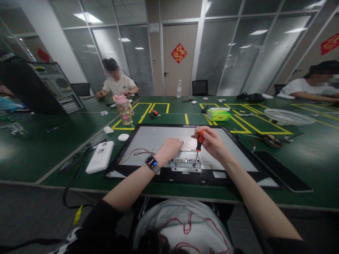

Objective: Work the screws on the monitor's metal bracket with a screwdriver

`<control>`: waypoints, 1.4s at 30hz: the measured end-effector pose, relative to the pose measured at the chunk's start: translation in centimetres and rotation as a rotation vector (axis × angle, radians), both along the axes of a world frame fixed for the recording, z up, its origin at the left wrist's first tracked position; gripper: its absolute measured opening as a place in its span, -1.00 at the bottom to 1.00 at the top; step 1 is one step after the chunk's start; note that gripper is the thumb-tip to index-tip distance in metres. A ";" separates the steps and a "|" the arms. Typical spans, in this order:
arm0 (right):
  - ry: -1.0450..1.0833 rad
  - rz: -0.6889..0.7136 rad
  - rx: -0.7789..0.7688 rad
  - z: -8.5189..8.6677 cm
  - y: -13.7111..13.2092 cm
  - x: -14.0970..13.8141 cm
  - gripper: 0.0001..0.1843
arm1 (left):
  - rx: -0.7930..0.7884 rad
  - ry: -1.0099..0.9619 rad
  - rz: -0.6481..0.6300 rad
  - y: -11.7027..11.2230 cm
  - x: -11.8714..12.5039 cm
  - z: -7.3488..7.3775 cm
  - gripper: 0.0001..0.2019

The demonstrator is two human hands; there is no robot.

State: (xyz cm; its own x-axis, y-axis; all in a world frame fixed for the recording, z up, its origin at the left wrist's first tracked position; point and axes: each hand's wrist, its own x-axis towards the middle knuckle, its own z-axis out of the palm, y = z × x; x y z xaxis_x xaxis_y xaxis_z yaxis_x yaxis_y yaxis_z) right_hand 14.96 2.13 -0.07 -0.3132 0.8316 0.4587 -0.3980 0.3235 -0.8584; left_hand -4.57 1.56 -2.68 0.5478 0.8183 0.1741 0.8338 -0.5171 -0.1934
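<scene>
Screwdriver [200, 140] stands nearly upright in the right hand [210, 140], its orange-and-black handle pinched near the top by thumb and fingers, its shaft slanting down and slightly left to the right end of a metal bracket [185, 162]. That meeting of tip and bracket end looks like the relation that matters most; whether the tip sits in a screw head is too small to tell. The bracket lies near the edge of the panel [150, 135] closest to the person, ahead of the body and between the two forearms, its long axis running left to right, roughly square to the upright shaft. The panel, black-framed and flat on the green table [299, 148], also has its long side running left to right. The right hand is above and beyond the bracket's right end and is nearer to the tip; the left hand [169, 151] is over the bracket's left part, palm down, fingers bent and pointing right. Its fingertips are partly out of sight, so I cannot tell whether it grips or merely steadies something. Thin wires [140, 151] lie on the panel left of that hand, just beyond the watch [152, 162] on its wrist.
</scene>
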 end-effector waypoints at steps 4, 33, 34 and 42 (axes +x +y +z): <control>-0.005 -0.013 -0.016 0.1 -0.1 0.2 -0.74 | -0.141 -0.152 0.045 1.0 -0.7 -0.3 -0.75; -0.075 -0.307 0.256 -0.4 0.0 -0.1 -0.91 | -0.202 -0.287 0.018 1.6 -1.2 -0.9 -0.69; -0.057 -0.299 0.243 -0.3 -0.1 -0.1 -0.91 | -0.205 -0.288 0.018 1.7 -1.2 -1.0 -0.69; -0.021 -0.187 0.096 -0.1 -0.3 -0.1 -0.85 | -0.210 -0.286 0.029 1.5 -1.1 -0.7 -0.68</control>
State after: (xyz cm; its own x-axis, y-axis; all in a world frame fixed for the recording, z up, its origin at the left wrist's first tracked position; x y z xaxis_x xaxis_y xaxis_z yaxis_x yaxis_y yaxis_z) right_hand 14.88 1.84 -0.17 -0.1682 0.8290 0.5333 -0.3058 0.4705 -0.8277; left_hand -5.67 3.03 -3.38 0.4769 0.8672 0.1429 0.8540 -0.4957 0.1582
